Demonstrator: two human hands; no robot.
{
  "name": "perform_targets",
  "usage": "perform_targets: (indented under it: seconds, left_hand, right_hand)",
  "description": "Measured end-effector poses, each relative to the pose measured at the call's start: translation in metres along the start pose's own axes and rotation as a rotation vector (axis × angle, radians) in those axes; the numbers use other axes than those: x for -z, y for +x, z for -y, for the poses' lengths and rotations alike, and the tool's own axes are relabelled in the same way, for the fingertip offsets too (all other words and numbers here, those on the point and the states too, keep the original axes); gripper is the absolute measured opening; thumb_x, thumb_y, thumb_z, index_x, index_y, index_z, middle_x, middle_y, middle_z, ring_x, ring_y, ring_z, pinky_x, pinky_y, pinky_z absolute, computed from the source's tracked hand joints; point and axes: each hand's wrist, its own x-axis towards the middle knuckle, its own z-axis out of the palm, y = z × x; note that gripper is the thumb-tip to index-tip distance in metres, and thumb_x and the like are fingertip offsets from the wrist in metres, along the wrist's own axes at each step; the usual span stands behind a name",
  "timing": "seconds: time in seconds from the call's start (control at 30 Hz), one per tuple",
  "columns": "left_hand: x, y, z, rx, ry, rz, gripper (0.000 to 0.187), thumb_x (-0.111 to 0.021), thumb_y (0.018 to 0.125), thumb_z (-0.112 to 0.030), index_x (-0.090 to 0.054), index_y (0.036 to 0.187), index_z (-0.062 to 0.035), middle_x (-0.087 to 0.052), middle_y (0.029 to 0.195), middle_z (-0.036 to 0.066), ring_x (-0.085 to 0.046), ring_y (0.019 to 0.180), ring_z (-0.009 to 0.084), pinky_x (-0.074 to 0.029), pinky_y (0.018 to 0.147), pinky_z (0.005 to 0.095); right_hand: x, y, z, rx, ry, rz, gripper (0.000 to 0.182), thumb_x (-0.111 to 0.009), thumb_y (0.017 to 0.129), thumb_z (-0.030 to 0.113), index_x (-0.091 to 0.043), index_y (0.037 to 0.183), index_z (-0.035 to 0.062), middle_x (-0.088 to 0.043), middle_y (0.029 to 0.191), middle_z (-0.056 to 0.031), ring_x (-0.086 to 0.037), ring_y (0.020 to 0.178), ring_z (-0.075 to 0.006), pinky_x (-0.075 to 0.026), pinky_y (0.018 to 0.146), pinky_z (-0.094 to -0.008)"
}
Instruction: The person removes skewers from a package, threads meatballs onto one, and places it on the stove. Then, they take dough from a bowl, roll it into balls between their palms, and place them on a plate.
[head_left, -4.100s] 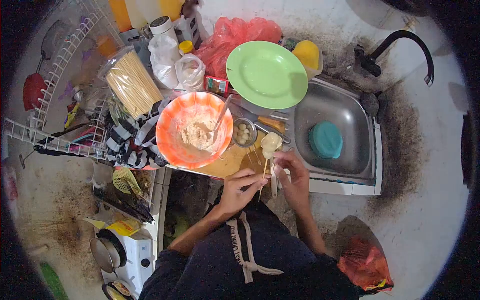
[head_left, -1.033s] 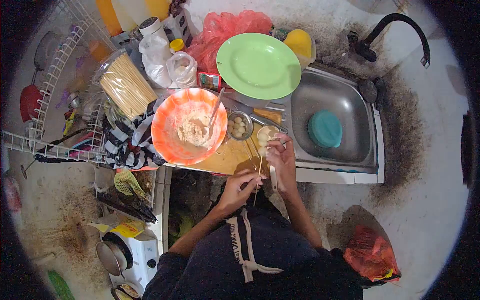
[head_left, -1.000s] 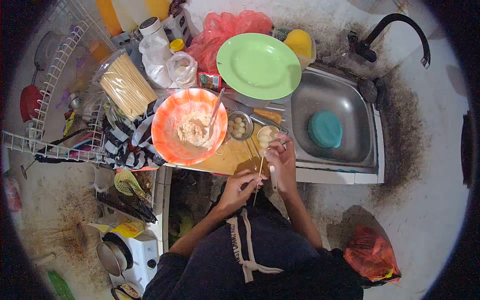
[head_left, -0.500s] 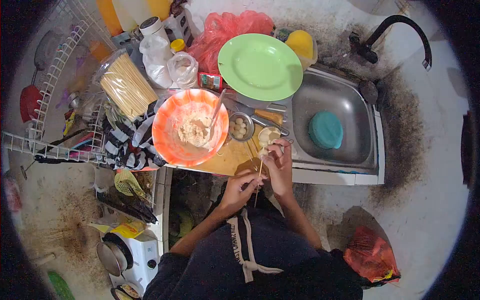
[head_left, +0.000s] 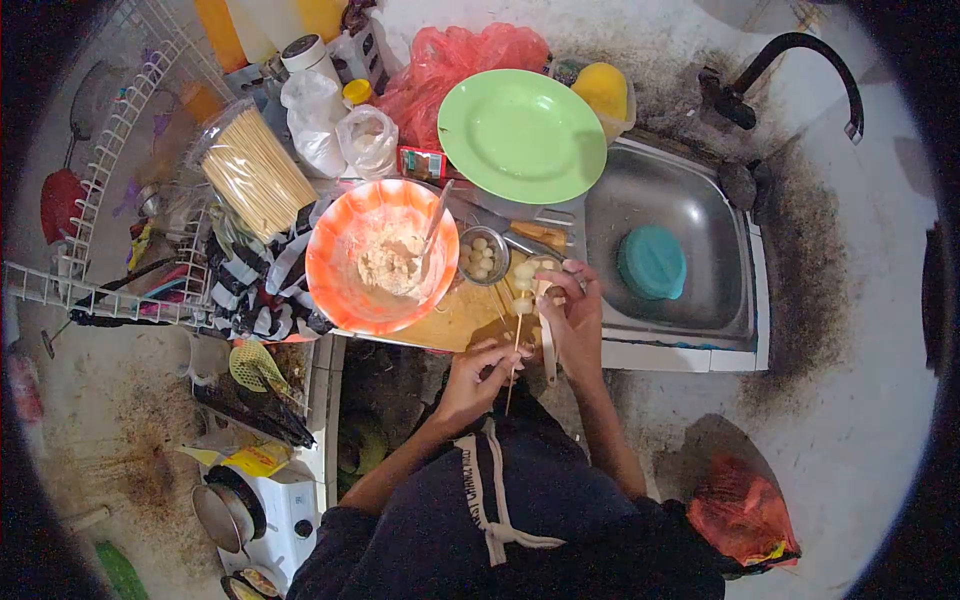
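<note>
My left hand (head_left: 480, 385) pinches a thin wooden skewer (head_left: 517, 345) below the wooden board's front edge. Several pale round balls (head_left: 523, 298) are on the skewer's upper part. My right hand (head_left: 575, 325) is closed around a pale, flat-handled utensil (head_left: 548, 350), just right of the balls; its upper end is partly hidden by the fingers. A small metal bowl (head_left: 483, 254) with more pale balls stands on the wooden board (head_left: 440, 328). Left of it is an orange and white bowl (head_left: 332, 225) holding a pale, lumpy mixture and a spoon (head_left: 437, 215).
A green plate (head_left: 520, 130) lies behind the board. To the right is a metal sink (head_left: 700, 215) with a turquoise container (head_left: 652, 262) and a black tap (head_left: 800, 45). At the left are packed skewers (head_left: 255, 170) and a white wire rack (head_left: 95, 190).
My right hand has moved slightly right, away from the skewer, and the utensil's handle now shows below it. The balls on the skewer are more visible. My left hand stays nearly in place.
</note>
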Motion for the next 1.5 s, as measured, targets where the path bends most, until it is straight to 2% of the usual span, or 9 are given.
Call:
perform_targets:
  seconds: [0.3,0.57,0.8,0.9,0.97,1.0,1.1,1.3,1.5]
  left_hand:
    - [0.002,-0.002,-0.004,0.054,-0.03,0.072,0.017,-0.052,0.089,-0.007,-0.063,0.1,-0.0011,-0.058,0.077,0.006,-0.058,0.071,0.0127,-0.046,0.065,0.0243]
    - [-0.002,-0.004,-0.004,0.061,-0.038,0.056,0.017,-0.051,0.09,-0.007,-0.062,0.1,0.0003,-0.057,0.077,0.007,-0.058,0.069,0.0127,-0.047,0.06,0.0245]
    - [-0.003,-0.005,-0.006,0.02,-0.023,0.024,0.017,-0.051,0.089,-0.007,-0.062,0.099,0.0001,-0.057,0.076,0.008,-0.058,0.068,0.0135,-0.046,0.061,0.0248]
    - [0.0,-0.004,0.0,0.018,0.011,0.004,0.016,-0.051,0.089,-0.008,-0.063,0.099,-0.0006,-0.057,0.076,0.007,-0.056,0.069,0.014,-0.045,0.063,0.0247]
    - [0.002,-0.004,-0.001,0.029,-0.026,-0.019,0.017,-0.051,0.09,-0.008,-0.063,0.099,-0.0009,-0.056,0.076,0.006,-0.056,0.069,0.0139,-0.045,0.064,0.0244]
    - [0.002,-0.003,-0.001,0.039,-0.065,-0.036,0.017,-0.051,0.09,-0.008,-0.063,0.099,-0.0012,-0.056,0.076,0.006,-0.055,0.07,0.0137,-0.044,0.064,0.0242]
    - [0.005,-0.003,-0.003,0.014,-0.092,0.027,0.017,-0.05,0.09,-0.009,-0.063,0.099,-0.0013,-0.056,0.076,0.006,-0.056,0.072,0.0131,-0.047,0.063,0.0246]
    - [0.003,-0.005,-0.004,-0.014,-0.068,0.106,0.017,-0.051,0.09,-0.01,-0.063,0.099,-0.0006,-0.057,0.079,0.007,-0.057,0.073,0.0128,-0.052,0.062,0.0247]
    - [0.004,-0.005,-0.007,-0.052,-0.047,0.107,0.016,-0.052,0.09,-0.011,-0.063,0.098,-0.0021,-0.057,0.076,0.006,-0.057,0.068,0.0125,-0.048,0.06,0.0256]
  right_hand:
    - [-0.002,0.008,0.0,-0.154,0.21,0.062,0.053,-0.058,0.078,-0.004,-0.032,0.123,0.0094,-0.057,0.098,-0.0076,-0.051,0.087,-0.0133,-0.048,0.075,-0.0278]
    - [-0.004,0.001,0.003,-0.257,0.334,-0.023,0.051,-0.049,0.078,-0.001,-0.032,0.125,0.0104,-0.052,0.11,-0.0078,-0.052,0.099,-0.0162,-0.043,0.085,-0.0287]
    - [-0.005,-0.006,-0.01,-0.291,0.388,-0.111,0.054,-0.059,0.076,0.003,-0.035,0.123,0.0134,-0.048,0.104,-0.0071,-0.051,0.094,-0.0166,-0.046,0.081,-0.0316]
    - [-0.004,-0.012,-0.008,-0.165,0.272,-0.071,0.056,-0.06,0.075,0.005,-0.035,0.125,0.0103,-0.048,0.104,-0.0062,-0.048,0.095,-0.0165,-0.044,0.081,-0.03]
    - [0.002,-0.019,-0.003,0.171,-0.279,-0.146,0.058,-0.062,0.076,0.007,-0.034,0.126,0.0079,-0.049,0.106,-0.0052,-0.046,0.094,-0.015,-0.042,0.078,-0.0272]
    - [0.004,-0.018,-0.001,0.172,-0.279,-0.144,0.058,-0.062,0.076,0.007,-0.034,0.126,0.0079,-0.049,0.106,-0.0052,-0.046,0.094,-0.015,-0.042,0.078,-0.0272]
    - [0.01,-0.013,0.004,0.134,-0.261,-0.216,0.06,-0.063,0.077,0.008,-0.032,0.128,0.0088,-0.051,0.108,-0.0043,-0.046,0.09,-0.0129,-0.04,0.074,-0.0256]
    - [0.003,0.01,0.022,0.062,0.135,-0.049,0.051,-0.058,0.082,0.001,-0.033,0.126,0.008,-0.058,0.097,-0.0025,-0.048,0.084,-0.0087,-0.04,0.074,-0.0234]
    - [0.003,0.017,0.02,0.004,0.258,0.015,0.053,-0.058,0.081,-0.003,-0.032,0.125,0.0063,-0.058,0.089,-0.0031,-0.053,0.082,-0.0091,-0.042,0.074,-0.0234]
